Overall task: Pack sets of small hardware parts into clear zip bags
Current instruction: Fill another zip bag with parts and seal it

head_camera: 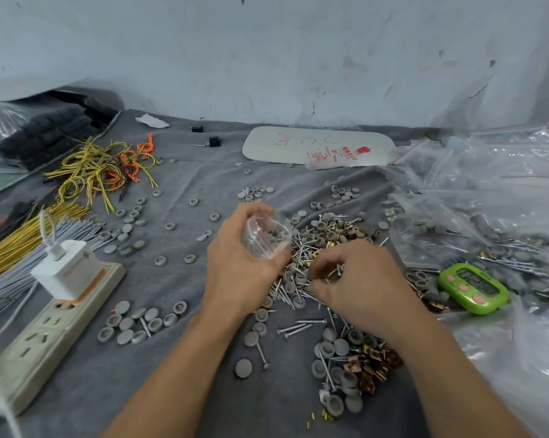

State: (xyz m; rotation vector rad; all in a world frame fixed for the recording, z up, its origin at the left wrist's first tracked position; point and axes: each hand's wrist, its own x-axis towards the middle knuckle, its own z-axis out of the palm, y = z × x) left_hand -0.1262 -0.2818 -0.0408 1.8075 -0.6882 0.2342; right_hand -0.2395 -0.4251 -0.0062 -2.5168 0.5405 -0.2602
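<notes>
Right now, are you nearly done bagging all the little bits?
Not nearly. Filled bags lie piled on the right. The left hand holds a small zip bag with grey caps inside; the right hand picks at the nail pile. Many loose caps, nails and brass clips remain.

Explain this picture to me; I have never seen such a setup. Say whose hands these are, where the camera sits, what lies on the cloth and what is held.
There is no machine here: a person works with bare hands, and the single picture comes from a camera worn on their head, looking down. The left hand holds a small clear zip bag with a few grey parts inside. The right hand curls its fingers into a heap of nails, grey caps and coppery clips, apparently pinching nails. Everything lies on a grey cloth. On the left are a power strip, a white charger and yellow wires; on the right, a green timer and filled bags.
</notes>
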